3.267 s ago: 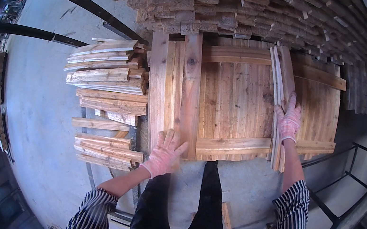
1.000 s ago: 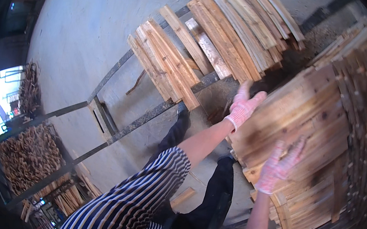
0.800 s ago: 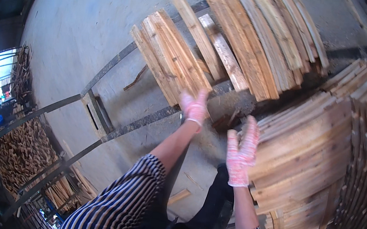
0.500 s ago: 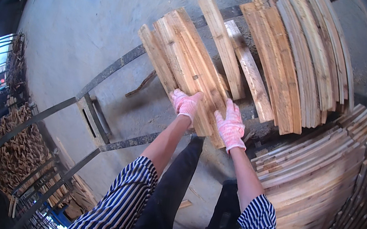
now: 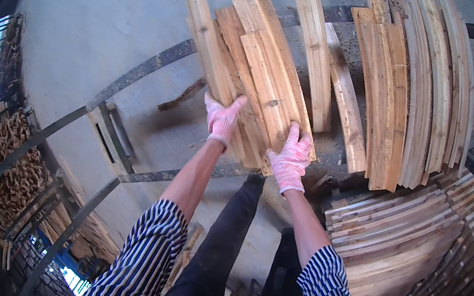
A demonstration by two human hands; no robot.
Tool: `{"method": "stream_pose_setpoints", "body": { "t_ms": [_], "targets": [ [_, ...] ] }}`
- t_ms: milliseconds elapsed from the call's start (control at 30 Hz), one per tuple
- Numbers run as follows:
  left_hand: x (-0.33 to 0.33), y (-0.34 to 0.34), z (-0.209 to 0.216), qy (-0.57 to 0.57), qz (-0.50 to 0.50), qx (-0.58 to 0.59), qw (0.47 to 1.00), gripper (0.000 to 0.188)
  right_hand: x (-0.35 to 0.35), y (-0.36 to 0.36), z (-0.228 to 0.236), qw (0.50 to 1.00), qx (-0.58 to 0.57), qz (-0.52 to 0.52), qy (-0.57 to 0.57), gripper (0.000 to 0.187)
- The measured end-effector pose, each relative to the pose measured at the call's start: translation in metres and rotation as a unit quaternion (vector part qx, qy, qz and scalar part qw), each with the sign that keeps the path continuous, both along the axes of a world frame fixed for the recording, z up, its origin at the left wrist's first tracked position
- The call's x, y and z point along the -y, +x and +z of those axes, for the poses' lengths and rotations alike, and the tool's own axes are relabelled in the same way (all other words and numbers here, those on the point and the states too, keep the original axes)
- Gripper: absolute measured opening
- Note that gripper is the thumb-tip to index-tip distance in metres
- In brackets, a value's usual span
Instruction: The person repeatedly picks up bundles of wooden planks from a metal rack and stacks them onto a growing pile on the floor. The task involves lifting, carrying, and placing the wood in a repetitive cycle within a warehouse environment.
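Note:
A fanned group of light brown wooden planks (image 5: 267, 72) lies across two dark metal rails in front of me. My left hand (image 5: 221, 116), in a pink-and-white knit glove, is closed around the leftmost plank (image 5: 209, 44), its thumb on the right side. That plank is tilted apart from the others at its far end. On the near right part of the group is my right hand (image 5: 290, 161), gloved alike, gripping the planks with fingers over their top and the thumb to the left. The planks hide some of its fingertips.
Right of the group lie two separate planks (image 5: 315, 55) and a row of longer boards (image 5: 380, 102). Stacked boards (image 5: 395, 247) stand at the lower right. A metal rail (image 5: 143, 74) runs leftward, near a bark strip (image 5: 182, 95). Piled wood (image 5: 9, 158) is at far left.
The leftmost plank has swung away from the group, and the planks have fanned and shifted. My left hand has moved slightly left and up. The view has turned a little.

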State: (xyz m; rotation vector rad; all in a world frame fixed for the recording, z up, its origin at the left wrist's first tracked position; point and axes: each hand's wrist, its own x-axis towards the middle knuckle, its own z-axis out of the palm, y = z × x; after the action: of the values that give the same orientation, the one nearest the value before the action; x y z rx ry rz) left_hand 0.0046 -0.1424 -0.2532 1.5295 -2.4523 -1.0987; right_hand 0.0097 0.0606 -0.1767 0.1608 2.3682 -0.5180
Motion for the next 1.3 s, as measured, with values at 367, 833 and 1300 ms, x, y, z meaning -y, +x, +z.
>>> {"method": "stream_pose_setpoints", "body": {
  "t_ms": [367, 833, 1300],
  "targets": [
    [0.006, -0.037, 0.033, 0.185, -0.045, 0.201, 0.961, 0.101, -0.054, -0.087, -0.062, 0.976, 0.019, -0.047, -0.210, 0.130],
    [-0.093, -0.018, 0.097, 0.380, 0.005, 0.054, 0.923, 0.090, -0.096, -0.054, -0.035, 0.789, 0.295, -0.306, -0.444, 0.081],
    [-0.180, 0.172, 0.217, 0.648, 0.014, 0.117, 0.752, 0.055, -0.202, 0.151, 0.173, 0.856, 0.245, -0.293, -0.348, 0.087]
  ]
}}
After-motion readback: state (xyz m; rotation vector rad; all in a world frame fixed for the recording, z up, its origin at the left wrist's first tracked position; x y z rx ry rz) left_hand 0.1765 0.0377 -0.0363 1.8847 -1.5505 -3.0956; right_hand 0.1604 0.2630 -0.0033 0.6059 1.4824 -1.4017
